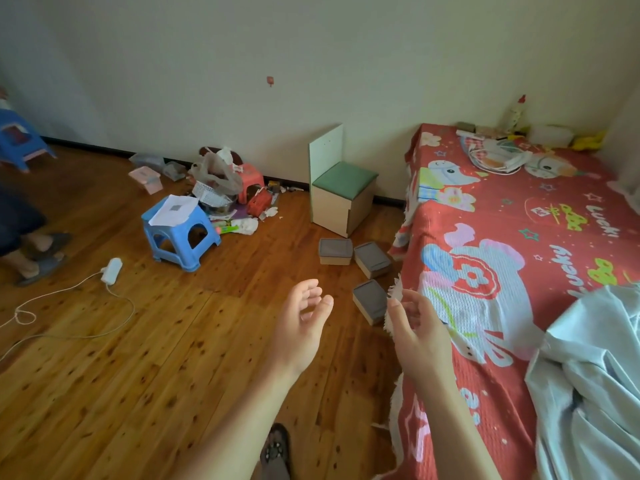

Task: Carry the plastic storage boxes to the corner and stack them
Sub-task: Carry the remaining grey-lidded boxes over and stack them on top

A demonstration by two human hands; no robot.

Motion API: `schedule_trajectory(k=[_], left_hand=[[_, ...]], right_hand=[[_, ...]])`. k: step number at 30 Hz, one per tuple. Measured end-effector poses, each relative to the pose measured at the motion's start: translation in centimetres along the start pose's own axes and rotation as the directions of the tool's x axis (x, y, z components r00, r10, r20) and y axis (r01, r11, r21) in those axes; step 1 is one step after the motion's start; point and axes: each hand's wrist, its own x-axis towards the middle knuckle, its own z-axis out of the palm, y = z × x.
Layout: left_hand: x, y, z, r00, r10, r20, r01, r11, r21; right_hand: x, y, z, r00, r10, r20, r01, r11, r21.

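Three storage boxes lie on the wooden floor [138, 358] beyond the hands: nearest box [370, 301] just past the right hand [417, 336], two [335, 251] [372, 259] farther off. Left hand [304, 325] and right are spread, empty.

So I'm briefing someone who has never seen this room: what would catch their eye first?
Probably the bright red cartoon bedspread filling the right side. Next, the two open, empty hands, left hand and right hand, reach forward at centre. Just beyond them three grey-lidded storage boxes lie on the wooden floor beside the bed, and a blue stool stands by clutter along the far wall.
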Motion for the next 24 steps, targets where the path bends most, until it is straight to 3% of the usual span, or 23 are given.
schedule_trajectory(k=[14, 24], left_hand=[[18.9, -4.0, -5.7, 0.996, -0.083, 0.036, 0.083, 0.996, -0.015], [26.5, -5.5, -5.1, 0.989, -0.089, 0.121, 0.09, 0.996, -0.002]], right_hand=[[13.8, -3.5, 11.2, 0.996, 0.08, -0.038, -0.082, 0.995, -0.06], [18.8, -3.3, 13.7, 0.986, 0.132, -0.099, -0.144, 0.982, -0.123]])
